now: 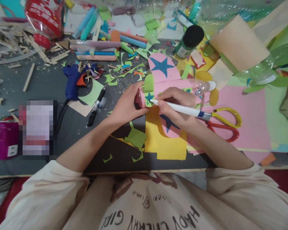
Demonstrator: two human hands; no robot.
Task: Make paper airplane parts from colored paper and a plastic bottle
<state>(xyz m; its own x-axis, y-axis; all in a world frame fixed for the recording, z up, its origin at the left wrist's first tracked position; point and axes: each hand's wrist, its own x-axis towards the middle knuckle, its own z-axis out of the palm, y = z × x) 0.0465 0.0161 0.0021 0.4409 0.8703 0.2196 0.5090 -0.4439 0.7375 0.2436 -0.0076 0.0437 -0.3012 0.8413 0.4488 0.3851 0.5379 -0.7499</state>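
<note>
A plastic bottle (170,85) wrapped in pink paper lies on its side, its clear neck and white cap pointing right. Pink wing-like flaps with blue stars (162,65) stick out above and below it. My left hand (126,103) is closed around the bottle's left end, thumb below and fingers above. Between thumb and fingers sits a green paper piece (149,103) with a blue star outline, partly coloured. My right hand (176,100) grips a white marker (182,108), its tip touching or almost touching that star. Yellow paper (170,148) lies under the lower flap.
Scissors (226,124) with yellow and red handles lie right of my wrist, on pink paper (249,115). A blue glue gun (72,81) and a black pen (96,107) are at left. Behind are paper scraps, several markers (96,57) and a black-capped bottle (190,40).
</note>
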